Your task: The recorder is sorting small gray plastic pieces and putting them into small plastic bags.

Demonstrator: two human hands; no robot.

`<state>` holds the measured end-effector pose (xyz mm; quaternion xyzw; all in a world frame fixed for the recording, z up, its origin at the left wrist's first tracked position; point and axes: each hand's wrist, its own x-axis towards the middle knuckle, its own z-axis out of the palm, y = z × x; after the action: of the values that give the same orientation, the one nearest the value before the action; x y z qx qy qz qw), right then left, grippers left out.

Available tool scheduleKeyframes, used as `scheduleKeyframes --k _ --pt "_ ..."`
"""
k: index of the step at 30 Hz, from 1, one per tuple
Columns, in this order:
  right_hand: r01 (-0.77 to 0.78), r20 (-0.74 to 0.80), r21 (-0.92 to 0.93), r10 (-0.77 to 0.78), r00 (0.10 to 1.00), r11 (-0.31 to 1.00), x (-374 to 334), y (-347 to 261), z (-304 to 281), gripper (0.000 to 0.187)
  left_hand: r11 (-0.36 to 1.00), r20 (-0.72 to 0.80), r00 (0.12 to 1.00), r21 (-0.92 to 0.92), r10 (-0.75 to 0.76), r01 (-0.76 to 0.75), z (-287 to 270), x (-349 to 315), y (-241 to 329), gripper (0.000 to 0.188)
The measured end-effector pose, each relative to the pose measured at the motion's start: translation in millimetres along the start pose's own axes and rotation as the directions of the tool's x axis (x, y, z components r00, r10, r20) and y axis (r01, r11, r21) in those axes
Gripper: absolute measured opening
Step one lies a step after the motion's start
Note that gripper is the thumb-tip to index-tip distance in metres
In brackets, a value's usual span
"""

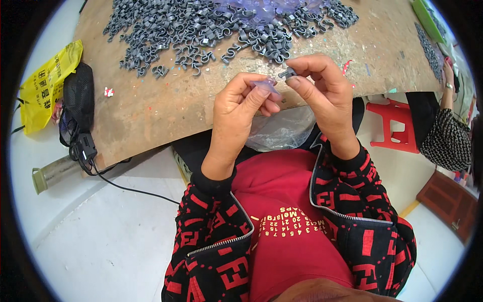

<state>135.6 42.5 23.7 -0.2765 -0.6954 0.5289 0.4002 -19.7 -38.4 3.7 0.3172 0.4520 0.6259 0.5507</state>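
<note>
In the head view, upper middle of the frame, reaching over the near edge of a worn brown table (146,121) with left hand (235,103) and right hand (329,95). Pinching a translucent purple piece (265,88) between thumb and fingers on the left; grasping a small grey clip (287,73) between thumb and forefinger on the right. Bringing both parts close together, tip to tip; cannot tell whether touching. Open board to the left of the hands, wide down to the curved edge, and to the right as well; tighter above, with a pile of grey clips (166,40) spreading down close to the fingers.

Across the top of the frame, mixed in with the clips, a heap of purple pieces (251,11). On the board, scuffs and small coloured scraps. Below the hands, a clear plastic bag (279,132). At the left edge, a yellow bag (50,88) beside a black mesh pouch (79,95), above a black cable (136,191) and pale floor (110,231). At the right, a red stool (395,126), a co-worker's patterned sleeve (445,138) and, upper right, a green tray (428,21).
</note>
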Motion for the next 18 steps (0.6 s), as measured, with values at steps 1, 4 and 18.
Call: scheduleKeyframes --k 1,4,18 --pt "0.020 0.019 -0.022 -0.020 1.000 1.000 0.3 0.1 -0.3 0.024 1.000 0.000 1.000 -0.001 0.000 0.000 0.1 0.2 -0.4 0.020" --pt "0.070 0.054 -0.086 -0.066 0.996 0.994 -2.7 6.6 -1.7 0.024 0.999 0.025 1.000 -0.034 0.001 -0.001 1.6 0.5 -4.2 0.020" --pt "0.265 0.066 -0.303 -0.257 0.964 0.916 -0.8 -0.9 1.8 0.024 0.931 -0.101 0.976 0.335 0.191 -0.148 6.8 -6.3 5.7 0.016"
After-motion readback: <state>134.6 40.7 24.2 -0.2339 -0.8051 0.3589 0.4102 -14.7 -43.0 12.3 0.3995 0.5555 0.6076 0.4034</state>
